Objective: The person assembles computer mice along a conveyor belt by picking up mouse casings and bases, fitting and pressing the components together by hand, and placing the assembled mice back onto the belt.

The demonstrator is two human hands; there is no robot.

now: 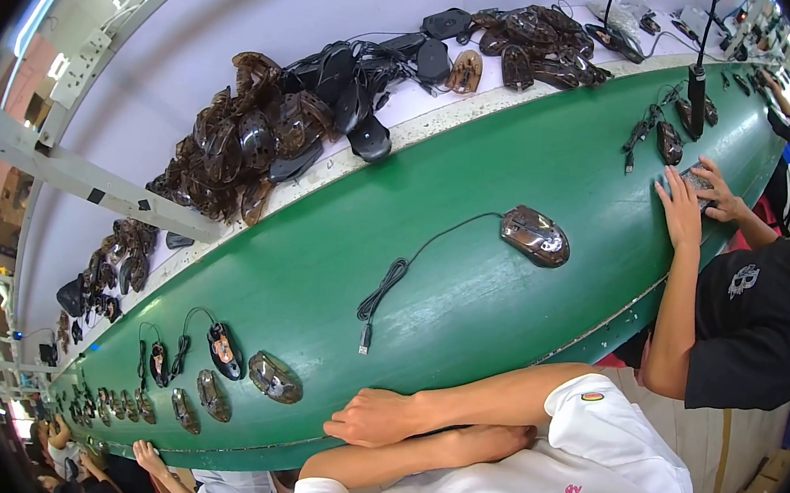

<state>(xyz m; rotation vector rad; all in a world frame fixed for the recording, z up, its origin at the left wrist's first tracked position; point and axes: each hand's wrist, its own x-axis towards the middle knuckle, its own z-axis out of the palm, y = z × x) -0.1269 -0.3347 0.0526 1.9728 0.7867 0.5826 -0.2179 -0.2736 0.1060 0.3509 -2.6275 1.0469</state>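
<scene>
My forearms are crossed at the near edge of the green conveyor belt (455, 319). My right hand (371, 419) reaches over to the left side, its fingers curled into a fist with nothing showing in it. Underneath, my left hand (502, 443) lies toward the right against my white shirt, fingers curled and partly shaded; no object shows there. Beyond my arms a glossy dark-brown computer mouse (536, 236) sits on the belt. Its black cable (381, 288) is bundled and ends in a USB plug (365, 339). Neither hand touches the mouse.
Translucent brown mouse shells (258, 134) and black mouse parts (352, 100) are heaped on the white shelf. More mice (225, 352) and shells (275, 378) lie along the belt at left. At right, a co-worker's hands (689, 204) touch a mouse part. A black tool (695, 100) hangs overhead.
</scene>
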